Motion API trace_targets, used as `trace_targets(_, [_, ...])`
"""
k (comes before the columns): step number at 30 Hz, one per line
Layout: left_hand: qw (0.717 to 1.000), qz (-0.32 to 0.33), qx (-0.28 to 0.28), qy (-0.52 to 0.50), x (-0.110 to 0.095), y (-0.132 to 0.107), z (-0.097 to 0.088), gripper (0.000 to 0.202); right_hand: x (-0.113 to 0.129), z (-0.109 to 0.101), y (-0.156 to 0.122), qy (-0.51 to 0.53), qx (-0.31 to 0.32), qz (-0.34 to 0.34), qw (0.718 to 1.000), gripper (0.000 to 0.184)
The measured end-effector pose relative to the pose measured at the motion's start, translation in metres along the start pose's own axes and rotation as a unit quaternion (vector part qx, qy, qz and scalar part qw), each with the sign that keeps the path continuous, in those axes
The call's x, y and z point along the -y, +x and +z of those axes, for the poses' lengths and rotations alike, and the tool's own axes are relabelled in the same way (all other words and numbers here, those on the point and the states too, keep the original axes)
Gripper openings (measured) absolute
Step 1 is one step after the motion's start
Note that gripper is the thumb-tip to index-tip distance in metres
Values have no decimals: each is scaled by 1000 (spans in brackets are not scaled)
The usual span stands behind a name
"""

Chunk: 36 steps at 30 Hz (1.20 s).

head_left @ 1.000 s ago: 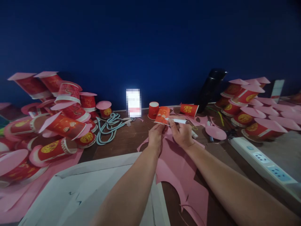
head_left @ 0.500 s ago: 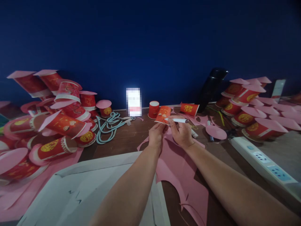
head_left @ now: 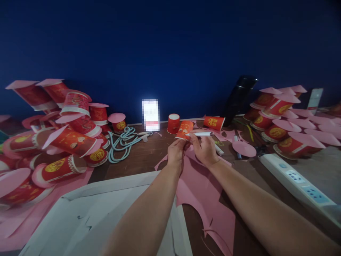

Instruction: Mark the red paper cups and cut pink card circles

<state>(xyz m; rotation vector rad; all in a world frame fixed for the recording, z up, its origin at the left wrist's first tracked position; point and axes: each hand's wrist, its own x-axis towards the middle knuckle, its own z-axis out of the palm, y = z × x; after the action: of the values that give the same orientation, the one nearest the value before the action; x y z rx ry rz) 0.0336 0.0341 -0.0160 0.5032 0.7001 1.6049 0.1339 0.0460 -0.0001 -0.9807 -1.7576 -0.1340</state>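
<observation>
A: What does the left hand [head_left: 176, 153] have?

B: An orange-red paper cup [head_left: 185, 128], grasped at its near end and tilted. It's just to the right of the upright red paper cup [head_left: 173, 124], a little nearer the person.

A: And the right hand [head_left: 207, 151]?

B: It pinches a white marker pen [head_left: 201, 134], tip at the tilted cup's side. Whether the tip touches, I can't tell.

A: What surrounds that upright cup?

B: To its right, a toppled red paper cup [head_left: 214, 123], then a black bottle [head_left: 238, 101]. To its left, a pixelated bright screen [head_left: 150, 115] and a looped pale-blue cable [head_left: 117, 160]. On its near side, a cut pink paper sheet [head_left: 197, 185].
</observation>
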Motion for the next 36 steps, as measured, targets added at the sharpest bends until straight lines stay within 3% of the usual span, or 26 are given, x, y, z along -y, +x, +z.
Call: trace_targets(36, [1000, -2, 10, -8, 3, 3, -4, 13, 3, -3, 2, -2, 27, 39, 999, 20])
